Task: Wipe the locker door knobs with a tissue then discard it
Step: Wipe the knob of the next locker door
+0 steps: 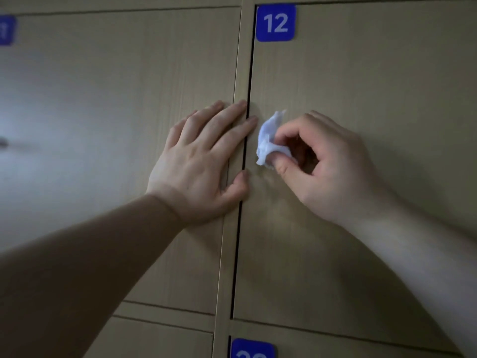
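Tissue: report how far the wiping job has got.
Done: nothing here shows finished knobs. In hand: the right hand pinches the crumpled tissue at door 12, where no knob shows. The left hand lies flat on the neighbouring door. Left: discarding the tissue.

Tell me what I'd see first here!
Two hands meet in the middle: the right hand pinches a crumpled white tissue against the wooden locker door. The left hand lies flat beside it, with fingertips over the dark gap. Up top, a blue sign reads 12.
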A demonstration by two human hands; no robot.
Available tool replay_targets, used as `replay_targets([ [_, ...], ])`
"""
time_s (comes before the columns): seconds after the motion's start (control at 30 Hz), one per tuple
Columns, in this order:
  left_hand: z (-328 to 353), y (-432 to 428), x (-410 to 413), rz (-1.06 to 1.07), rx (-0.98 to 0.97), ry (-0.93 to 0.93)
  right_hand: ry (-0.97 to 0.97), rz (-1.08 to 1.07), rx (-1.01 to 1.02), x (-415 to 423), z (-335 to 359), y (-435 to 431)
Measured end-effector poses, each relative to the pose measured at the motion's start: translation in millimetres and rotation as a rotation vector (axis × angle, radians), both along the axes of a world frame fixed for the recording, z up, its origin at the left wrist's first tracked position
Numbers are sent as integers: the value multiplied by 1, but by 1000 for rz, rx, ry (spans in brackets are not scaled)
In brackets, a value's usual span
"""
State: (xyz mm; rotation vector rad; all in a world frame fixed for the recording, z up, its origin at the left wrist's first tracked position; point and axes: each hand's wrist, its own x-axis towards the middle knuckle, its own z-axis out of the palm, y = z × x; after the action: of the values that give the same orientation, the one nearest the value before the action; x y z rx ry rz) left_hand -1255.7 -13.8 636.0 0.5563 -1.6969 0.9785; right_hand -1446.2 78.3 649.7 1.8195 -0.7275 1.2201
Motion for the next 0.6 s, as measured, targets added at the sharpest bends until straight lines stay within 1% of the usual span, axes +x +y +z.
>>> replay_targets([
  [0.07, 0, 0, 0, -2, 1, 4, -20, 17, 35, 3, 4, 1],
  [0.17, 0, 1, -1, -4, 9, 4, -11, -13, 80, 7, 9, 2],
  [0.23, 0, 1, -1, -6, 10, 0, -51, -11, 88, 7, 13, 1],
  [0.33, 0, 1, 0, -10, -4, 6, -154, 149, 47, 4, 15, 0],
  [0.4, 0, 2, -1, -12, -17, 11, -168, 230, 90, 1, 13, 2],
  [0.5, 0, 2, -2, -7, -13, 11, -114, 257, 159, -4, 9, 4],
  [0.6, 1, 2, 0, -4, 10, 4, -18, 179, 171, -4, 8, 4],
])
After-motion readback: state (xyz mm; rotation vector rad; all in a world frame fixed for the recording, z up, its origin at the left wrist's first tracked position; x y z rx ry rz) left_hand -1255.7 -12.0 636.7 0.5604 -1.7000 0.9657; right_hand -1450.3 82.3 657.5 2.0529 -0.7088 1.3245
